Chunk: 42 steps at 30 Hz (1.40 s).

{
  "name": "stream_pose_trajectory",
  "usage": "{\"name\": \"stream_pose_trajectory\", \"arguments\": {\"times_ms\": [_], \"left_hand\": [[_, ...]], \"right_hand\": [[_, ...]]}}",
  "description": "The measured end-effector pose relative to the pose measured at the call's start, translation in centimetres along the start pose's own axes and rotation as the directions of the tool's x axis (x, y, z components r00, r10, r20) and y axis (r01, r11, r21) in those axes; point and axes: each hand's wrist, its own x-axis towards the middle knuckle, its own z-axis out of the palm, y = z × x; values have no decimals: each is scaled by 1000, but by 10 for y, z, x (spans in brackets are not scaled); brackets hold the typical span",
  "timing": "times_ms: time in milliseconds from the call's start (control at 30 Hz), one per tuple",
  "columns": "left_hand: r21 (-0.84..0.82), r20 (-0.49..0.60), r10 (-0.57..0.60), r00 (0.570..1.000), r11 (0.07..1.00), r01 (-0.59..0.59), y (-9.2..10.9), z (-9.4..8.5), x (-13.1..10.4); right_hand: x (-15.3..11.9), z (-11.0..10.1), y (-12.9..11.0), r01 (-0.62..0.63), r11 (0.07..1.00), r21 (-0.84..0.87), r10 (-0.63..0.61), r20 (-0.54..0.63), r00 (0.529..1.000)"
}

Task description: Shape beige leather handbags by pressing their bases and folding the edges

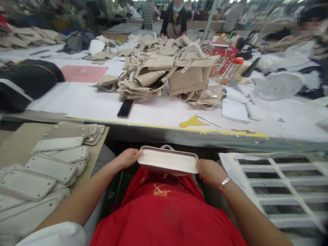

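Observation:
In front of my red apron I hold a handbag (169, 161) by the two ends of a long, rounded-corner face. That face is cream-white inside a thin raised rim, and a curved grey strap shows just behind it. The fingers of my left hand (128, 158) are closed on its left end. At the right end, my right hand (208, 172) grips it, with a silver bracelet on the wrist. The lower part of the bag is hidden against the apron. To the left lie pale oblong base panels (50, 167) with small metal dots at their corners.
Ahead is a white-covered worktable (97, 106) with a metal front edge. On it are a phone (125, 108), piled beige bags (151, 75), a yellow scrap (191, 122) and a round fan cover (279, 85). A white slotted frame (274, 167) sits right; a person (174, 20) stands beyond.

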Motion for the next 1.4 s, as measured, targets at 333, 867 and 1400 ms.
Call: {"name": "stream_pose_trajectory", "arguments": {"times_ms": [333, 867, 1400], "left_hand": [[-387, 70, -147, 987, 908, 162, -15, -6, -3], [340, 18, -7, 1000, 940, 1, 13, -5, 5], [-274, 102, -39, 994, 959, 66, -11, -4, 4]], "right_hand": [[-1, 3, 6, -33, 995, 96, 41, -82, 996], [7, -2, 6, 17, 994, -109, -13, 33, 999], [5, -3, 7, 153, 969, -195, -147, 45, 988]]}}
